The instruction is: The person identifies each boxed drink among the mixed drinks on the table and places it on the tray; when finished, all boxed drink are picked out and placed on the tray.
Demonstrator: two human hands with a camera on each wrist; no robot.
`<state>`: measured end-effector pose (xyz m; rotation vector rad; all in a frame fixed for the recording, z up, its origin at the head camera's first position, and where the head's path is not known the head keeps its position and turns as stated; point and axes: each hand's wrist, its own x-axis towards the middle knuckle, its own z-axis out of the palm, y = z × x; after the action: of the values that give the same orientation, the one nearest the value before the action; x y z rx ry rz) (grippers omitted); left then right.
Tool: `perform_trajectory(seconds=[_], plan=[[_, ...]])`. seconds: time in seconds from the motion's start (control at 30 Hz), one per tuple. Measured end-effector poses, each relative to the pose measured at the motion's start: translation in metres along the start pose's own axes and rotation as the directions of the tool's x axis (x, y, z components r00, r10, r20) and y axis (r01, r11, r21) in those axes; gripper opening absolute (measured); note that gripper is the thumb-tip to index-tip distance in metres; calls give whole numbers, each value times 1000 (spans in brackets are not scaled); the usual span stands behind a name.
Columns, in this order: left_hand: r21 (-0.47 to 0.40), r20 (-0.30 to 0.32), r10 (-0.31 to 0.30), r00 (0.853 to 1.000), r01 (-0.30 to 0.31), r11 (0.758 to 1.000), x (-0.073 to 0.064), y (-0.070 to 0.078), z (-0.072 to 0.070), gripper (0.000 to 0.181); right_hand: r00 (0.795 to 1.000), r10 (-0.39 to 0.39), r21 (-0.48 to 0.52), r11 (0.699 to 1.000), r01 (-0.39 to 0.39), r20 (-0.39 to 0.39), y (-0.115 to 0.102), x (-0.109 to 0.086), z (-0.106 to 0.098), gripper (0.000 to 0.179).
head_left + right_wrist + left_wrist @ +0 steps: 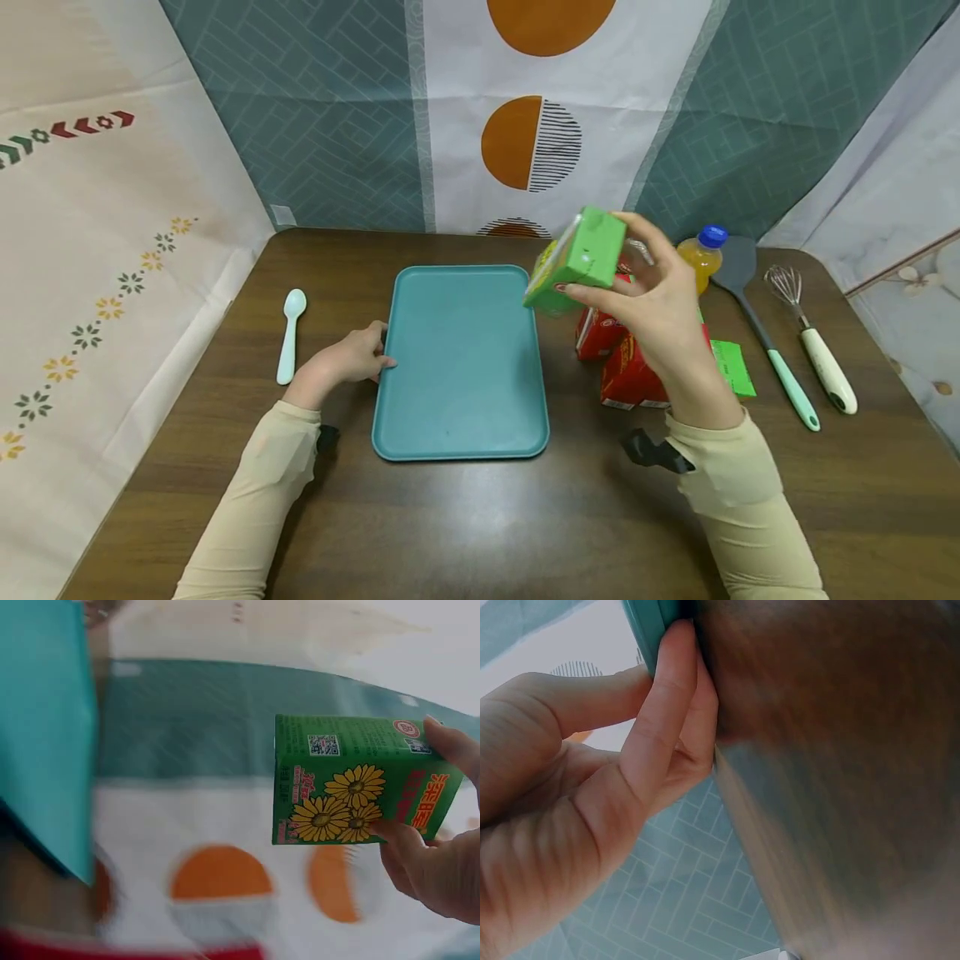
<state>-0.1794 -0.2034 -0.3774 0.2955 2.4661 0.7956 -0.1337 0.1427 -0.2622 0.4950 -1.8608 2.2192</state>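
My right hand [663,300] holds a green drink carton [592,250] up in the air, tilted, just past the upper right corner of a teal tray [461,375]. The right wrist view shows yellow daisy-like flowers on the carton [330,791], with the thumb and fingers of my right hand [442,870] gripping one end. At the tray's left side, my left hand [351,360] pinches the rim. Close up in the left wrist view, the fingertips of the left hand [660,727] meet the tray's edge [646,630]. The tray lies flat on the table with nothing on it.
Several red cartons [630,375] stand right of the tray, partly behind my right hand. Beside them are a green packet [731,367], an orange drink bottle [699,262], a spatula [783,379] and a whisk [825,362]. A pale spoon [289,337] lies at the left.
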Motion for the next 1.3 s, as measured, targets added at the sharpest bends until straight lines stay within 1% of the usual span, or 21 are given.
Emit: perform_trajectory(seconds=[0.07,0.1,0.17,0.23,0.33,0.43,0.53,0.63,0.7,0.77,0.8,0.87,1.0,1.17,1.23,1.3], plan=[[1,-4,3,1000,-3,1000,0,0,-1,57,997,77,-81,994,-76,15,19,9,11,68],[4,-5,4,1000,-4,1000,0,1,-1,57,993,113,-124,986,-110,18,28,13,16,68],[12,-8,2,1000,-2,1000,-1,1,-1,57,987,161,-171,973,-154,24,48,22,26,72],[14,-9,-3,1000,3,1000,-1,0,-1,58,977,210,-175,964,-201,31,65,30,37,74],[5,-5,-3,1000,3,1000,-1,-1,-1,58,964,260,-199,949,-245,53,90,41,51,75],[-2,-12,3,1000,-3,1000,0,-2,-2,58,947,311,-249,927,-282,86,111,49,65,75],[-5,-21,6,1000,-6,1000,0,-3,-3,57,921,372,-290,900,-326,116,126,55,79,78],[3,-17,20,1000,-20,1000,-1,-3,-3,58,894,430,-361,859,-363,126,137,59,91,82],[28,-17,23,1000,-23,999,0,-2,-2,60,877,460,-405,834,-375,136,142,61,98,84],[54,-12,30,999,-30,998,0,-1,-1,62,868,475,-444,816,-371,147,146,63,104,85],[65,-7,36,999,-35,997,1,0,0,63,865,478,-453,812,-368,155,148,64,106,85],[81,-5,30,1000,-30,996,1,0,0,65,861,481,-469,807,-359,168,149,65,110,84],[72,1,31,1000,-31,997,2,1,2,65,859,480,-486,802,-347,180,151,66,116,82],[70,-10,12,1000,-12,997,5,2,3,65,878,445,-532,793,-296,175,159,70,121,84],[72,-16,-7,1000,8,997,4,2,3,65,886,425,-554,789,-265,183,162,73,125,85],[77,-18,-21,1000,22,997,3,2,1,65,889,415,-562,790,-245,196,165,75,130,86]])
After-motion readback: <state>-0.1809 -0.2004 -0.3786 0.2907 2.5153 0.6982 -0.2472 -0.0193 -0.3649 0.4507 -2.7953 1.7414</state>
